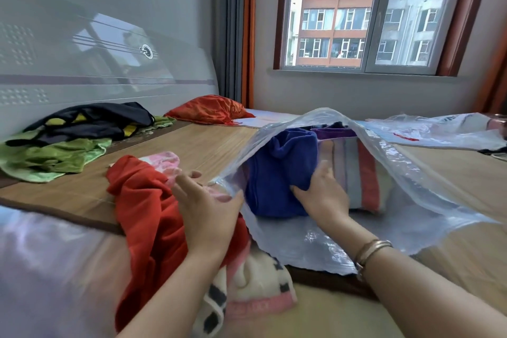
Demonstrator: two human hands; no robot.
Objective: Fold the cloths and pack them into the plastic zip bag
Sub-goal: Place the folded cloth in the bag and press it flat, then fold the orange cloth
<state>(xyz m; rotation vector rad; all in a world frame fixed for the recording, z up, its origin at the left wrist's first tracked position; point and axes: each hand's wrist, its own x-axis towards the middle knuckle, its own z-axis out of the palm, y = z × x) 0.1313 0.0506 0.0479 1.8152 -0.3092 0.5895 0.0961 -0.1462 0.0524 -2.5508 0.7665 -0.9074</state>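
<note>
— Left hand [208,208] lies open, fingers at the zip bag's [411,173] mouth edge, red cloth [142,206] beneath it?

— Yes. Just right of it, the right hand [319,191] grips the folded blue cloth [277,170] inside the bag, beside a striped cloth [359,173].

— Risk?

— Pushing further could bunch the blue fold, or the unheld flap sags shut.

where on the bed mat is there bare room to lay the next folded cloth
Bare mat lies between the green cloth, the orange pillow and the zip bag. Crowded: near edge, where the red cloth and the left hand sit, and the bag mouth, where the right hand holds the blue cloth.
</note>
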